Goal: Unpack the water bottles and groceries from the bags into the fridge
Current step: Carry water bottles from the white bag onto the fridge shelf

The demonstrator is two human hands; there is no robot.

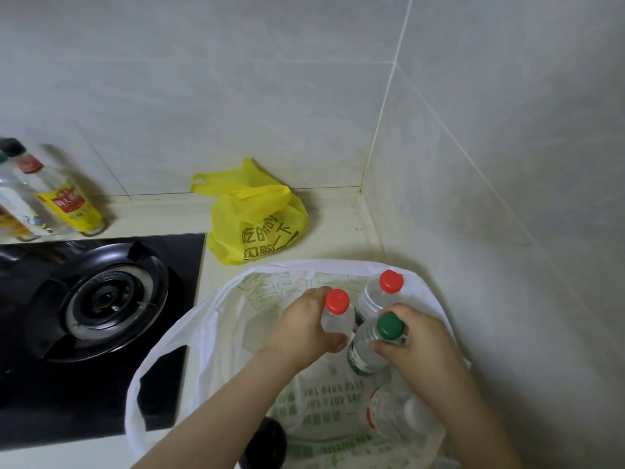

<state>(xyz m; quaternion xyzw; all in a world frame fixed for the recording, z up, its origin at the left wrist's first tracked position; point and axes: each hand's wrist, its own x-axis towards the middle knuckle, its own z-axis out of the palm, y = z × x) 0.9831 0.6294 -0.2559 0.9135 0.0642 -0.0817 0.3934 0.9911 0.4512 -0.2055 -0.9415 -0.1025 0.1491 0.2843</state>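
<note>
Sauce bottles (67,201) at 9 o'clock, against the wall. Gas burner (105,299) at 8 o'clock, just below them. Yellow bag (257,225) near centre on the counter, at 12 o'clock from the white bag (209,333), which stands open at 5 o'clock. Left hand (304,326) is inside the white bag, fingers curled round an upright red-capped bottle (337,301). Second red-capped bottle (391,281) at 1 o'clock from it, untouched. Right hand (422,346) grips the tilted green-capped bottle (390,326) under its cap. Clear bottle (395,411) lies on the bag bottom, 6 o'clock from that.
</note>
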